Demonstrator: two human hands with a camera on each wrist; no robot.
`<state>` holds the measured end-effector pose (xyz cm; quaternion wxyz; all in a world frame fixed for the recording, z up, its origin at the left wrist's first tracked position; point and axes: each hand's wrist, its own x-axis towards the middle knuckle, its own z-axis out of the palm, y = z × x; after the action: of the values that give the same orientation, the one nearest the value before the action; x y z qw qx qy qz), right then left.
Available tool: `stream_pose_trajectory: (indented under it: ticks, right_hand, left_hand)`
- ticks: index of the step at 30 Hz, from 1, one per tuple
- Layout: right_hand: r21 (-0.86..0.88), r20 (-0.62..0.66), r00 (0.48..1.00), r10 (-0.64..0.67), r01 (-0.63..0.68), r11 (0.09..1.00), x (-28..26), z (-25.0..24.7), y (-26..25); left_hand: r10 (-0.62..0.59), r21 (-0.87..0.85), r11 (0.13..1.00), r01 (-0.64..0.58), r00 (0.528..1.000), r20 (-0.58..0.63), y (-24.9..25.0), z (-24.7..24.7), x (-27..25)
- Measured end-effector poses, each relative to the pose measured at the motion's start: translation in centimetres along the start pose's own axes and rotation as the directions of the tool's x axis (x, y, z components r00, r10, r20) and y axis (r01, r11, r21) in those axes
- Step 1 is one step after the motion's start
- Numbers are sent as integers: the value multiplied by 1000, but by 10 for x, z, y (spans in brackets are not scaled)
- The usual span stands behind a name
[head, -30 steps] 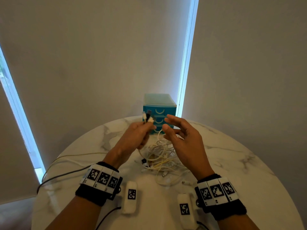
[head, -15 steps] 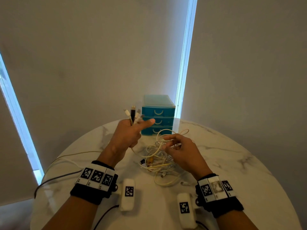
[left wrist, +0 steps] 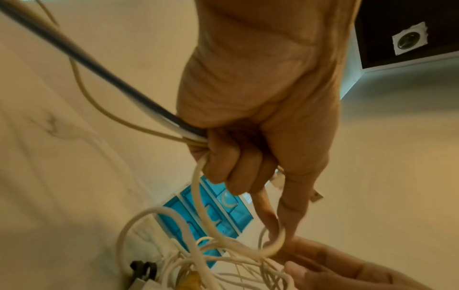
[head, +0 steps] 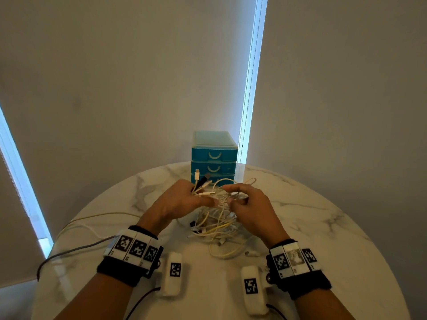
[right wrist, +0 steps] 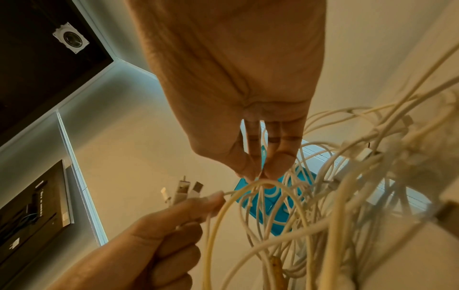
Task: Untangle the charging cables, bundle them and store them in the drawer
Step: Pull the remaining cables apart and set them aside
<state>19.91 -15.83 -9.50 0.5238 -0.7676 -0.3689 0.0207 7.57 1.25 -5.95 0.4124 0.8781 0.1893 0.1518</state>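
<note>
A tangle of white and cream charging cables (head: pixel 217 225) lies mid-table, partly lifted between my hands. My left hand (head: pixel 182 199) grips several cable ends in its fist; their plugs (head: pixel 197 175) stick up above the fingers, and the plugs (right wrist: pixel 185 191) also show in the right wrist view. My left hand (left wrist: pixel 248 157) has cables running out of its fist on both sides. My right hand (head: pixel 245 202) pinches a cream loop (right wrist: pixel 258 183) between thumb and fingertips, close beside the left hand. A teal three-drawer box (head: pixel 214 158) stands behind, all drawers closed.
The round marble table (head: pixel 323 227) carries two white tagged blocks (head: pixel 173 273) (head: pixel 253 289) near the front edge. A grey cable (head: pixel 76 250) and cream cables trail off the table's left edge. Walls and bright window strips lie behind.
My left hand has come down and to the right with its plugs, closing on the right hand. My right hand has lifted a loop out of the tangle.
</note>
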Motion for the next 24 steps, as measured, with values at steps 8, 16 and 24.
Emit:
stream_pose_trajectory:
  ticks: [8, 16, 24]
  right_hand:
    - [-19, -98, 995, -1, -1, 1000, 3, -7, 2]
    - [-103, -95, 994, 56, -65, 992, 0, -12, 3]
    - [7, -130, 944, -303, 306, 952, 0, -1, -14]
  left_hand:
    - [26, -271, 954, -129, 934, -355, -4, -2, 2]
    - [-40, -449, 868, -210, 873, -486, -4, -6, 3]
    - [173, -401, 866, -299, 931, -321, 21, -5, -17]
